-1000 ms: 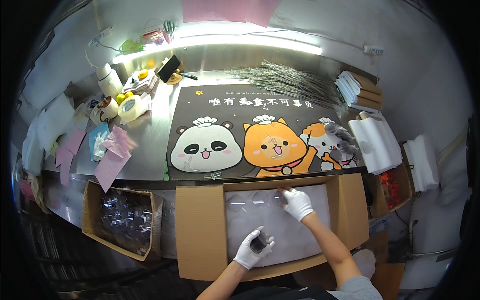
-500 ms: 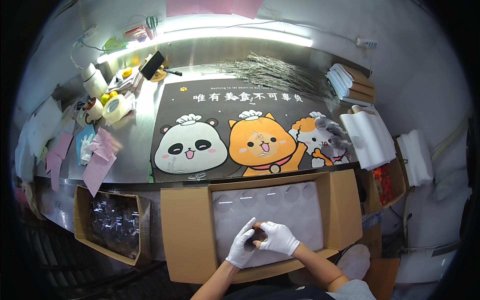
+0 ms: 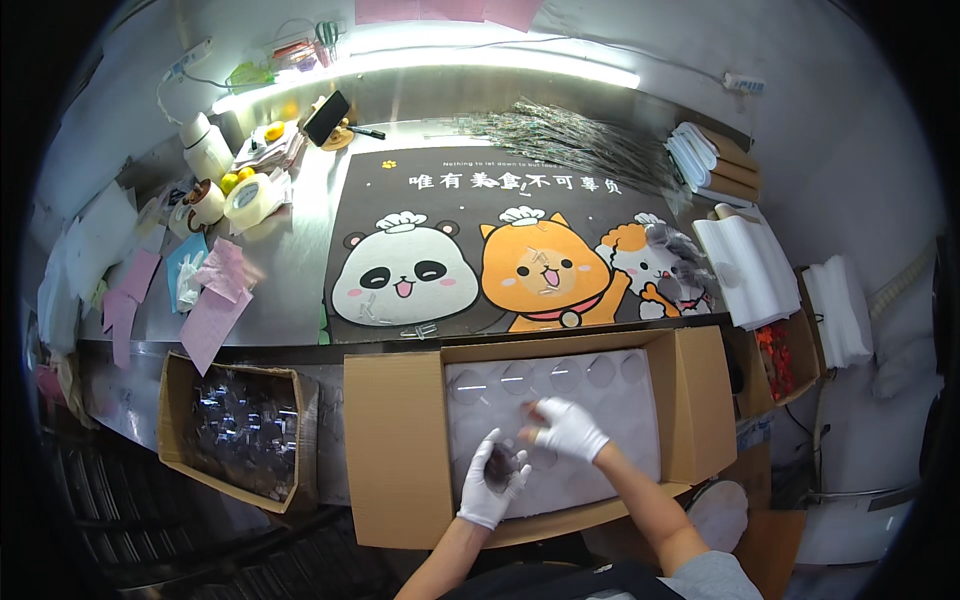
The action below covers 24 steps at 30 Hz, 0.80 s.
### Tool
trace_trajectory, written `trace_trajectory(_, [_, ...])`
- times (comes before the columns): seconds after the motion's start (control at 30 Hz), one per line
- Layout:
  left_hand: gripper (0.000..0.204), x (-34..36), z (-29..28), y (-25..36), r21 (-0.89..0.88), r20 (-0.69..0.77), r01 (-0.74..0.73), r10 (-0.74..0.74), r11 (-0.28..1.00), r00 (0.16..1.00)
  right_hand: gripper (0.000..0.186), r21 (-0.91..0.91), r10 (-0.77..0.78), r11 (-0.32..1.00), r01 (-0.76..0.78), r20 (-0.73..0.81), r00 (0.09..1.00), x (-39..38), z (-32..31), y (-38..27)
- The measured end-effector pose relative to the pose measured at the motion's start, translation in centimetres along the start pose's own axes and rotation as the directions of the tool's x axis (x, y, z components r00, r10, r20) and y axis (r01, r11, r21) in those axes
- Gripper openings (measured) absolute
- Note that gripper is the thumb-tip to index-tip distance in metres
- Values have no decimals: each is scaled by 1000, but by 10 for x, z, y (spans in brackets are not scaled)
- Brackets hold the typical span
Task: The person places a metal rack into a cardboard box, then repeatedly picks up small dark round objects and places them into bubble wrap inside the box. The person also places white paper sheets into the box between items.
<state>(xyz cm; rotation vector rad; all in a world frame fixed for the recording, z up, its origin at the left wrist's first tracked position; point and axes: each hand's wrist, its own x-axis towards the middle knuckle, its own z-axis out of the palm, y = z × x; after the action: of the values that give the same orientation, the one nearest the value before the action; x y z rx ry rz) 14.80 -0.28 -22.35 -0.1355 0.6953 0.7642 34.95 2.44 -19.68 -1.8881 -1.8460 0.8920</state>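
Observation:
My white-gloved left hand (image 3: 487, 492) is curled around a small bundle of dark, see-through round discs (image 3: 501, 466), over the near left of an open cardboard box (image 3: 400, 450). My right hand (image 3: 568, 430), gloved with bare fingertips, hovers above the middle of that box. Its thumb and fingers are apart, and I make out nothing between them. On the white foam sheet (image 3: 620, 430) inside the box, several clear round discs lie in a row along the far side, one of them a glossy disc (image 3: 515, 377). Another faint disc (image 3: 543, 457) lies below my right hand.
A smaller carton (image 3: 305, 440) at left holds many shiny clear pieces. Behind stands a table with a cartoon mat (image 3: 500, 215), bundled thin wires (image 3: 560, 140), tape rolls (image 3: 248, 203) and a phone (image 3: 326, 118). White foam rolls (image 3: 745, 265) and a box of red pieces (image 3: 775, 360) are at right.
My hands, earlier together around the dark discs, have separated. The right one has moved up and right over the foam; the left keeps the discs. The whole view has shifted slightly.

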Motion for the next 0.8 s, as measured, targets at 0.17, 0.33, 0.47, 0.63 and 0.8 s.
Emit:
trace_trajectory(0.17, [36,68,45,18,816,437,-292,204,-499,876,72,-596,162,783,-181,-87,983,45,-28,78])
trace_trajectory(0.33, [26,135,72,29,513,598,-195,184,-836,780,69,-621,101,775,-122,-69,993,22,-22,69])
trace_trajectory(0.47, [23,117,65,47,416,576,-77,197,-906,793,66,-450,-158,866,216,163,974,-27,4,46])
trace_trajectory(0.63, [35,66,52,57,747,323,-97,231,-658,918,44,-339,-239,892,299,210,948,-39,22,49])
trace_trajectory(0.8, [43,31,29,43,941,13,-19,21,337,1000,20,294,106,952,-82,-65,992,18,-8,66])
